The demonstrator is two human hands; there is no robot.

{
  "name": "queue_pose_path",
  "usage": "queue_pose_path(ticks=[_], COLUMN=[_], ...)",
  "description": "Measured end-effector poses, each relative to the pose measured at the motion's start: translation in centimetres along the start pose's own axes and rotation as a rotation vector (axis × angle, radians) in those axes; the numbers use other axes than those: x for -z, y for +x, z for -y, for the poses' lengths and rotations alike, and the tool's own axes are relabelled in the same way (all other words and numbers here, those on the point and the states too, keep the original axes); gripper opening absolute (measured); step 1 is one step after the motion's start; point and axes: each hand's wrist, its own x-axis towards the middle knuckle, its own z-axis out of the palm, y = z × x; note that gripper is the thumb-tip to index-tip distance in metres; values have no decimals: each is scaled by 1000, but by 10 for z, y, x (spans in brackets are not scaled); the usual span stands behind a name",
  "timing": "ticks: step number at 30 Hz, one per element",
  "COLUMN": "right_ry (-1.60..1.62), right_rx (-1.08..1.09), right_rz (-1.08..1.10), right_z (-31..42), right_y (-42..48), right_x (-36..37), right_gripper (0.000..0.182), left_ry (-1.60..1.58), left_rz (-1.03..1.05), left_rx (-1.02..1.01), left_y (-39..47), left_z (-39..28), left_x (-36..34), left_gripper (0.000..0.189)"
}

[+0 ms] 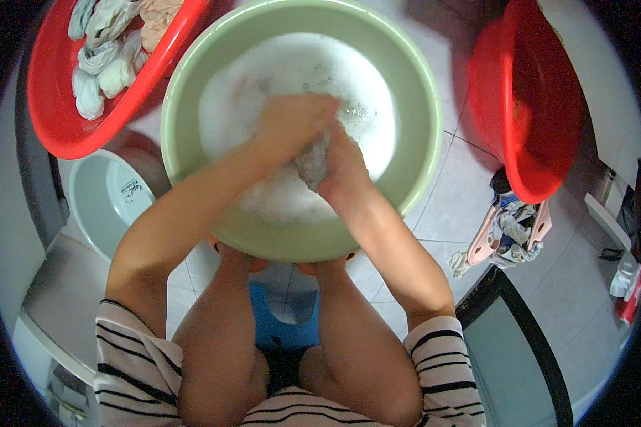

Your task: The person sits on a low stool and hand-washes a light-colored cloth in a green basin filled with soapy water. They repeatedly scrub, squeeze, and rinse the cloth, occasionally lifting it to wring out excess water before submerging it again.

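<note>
A large pale green plastic basin [301,243] with sudsy water [374,91] stands before me. Both of my hands are over the suds near its middle, close together on a wet grey cloth [314,163]. My right hand [342,160] grips the cloth from its right side. Blurred by motion, my left hand [296,120] lies across the cloth's upper end, its fingers reaching toward my right hand; its hold cannot be made out.
A red basin [48,107] at upper left holds damp, pale garments [104,58]. Below it is a small light blue basin [101,213]. Another red basin [539,107] stands tilted at right, above a pink basket [483,237] with crumpled cloths [513,227].
</note>
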Motion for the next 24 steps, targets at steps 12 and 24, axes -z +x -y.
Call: queue_pose_path(ticks=[12, 24], right_ry=[-139, -1066], right_rx=[75, 394], right_rz=[-89, -378], right_z=[20, 42], right_y=[-5, 84], right_x=[-2, 72], right_gripper=[40, 18], left_ry=[-267, 63], left_rz=[106, 11], left_rx=[256, 193], left_y=[12, 18], left_z=[19, 69], left_x=[-8, -30], left_gripper=[22, 28])
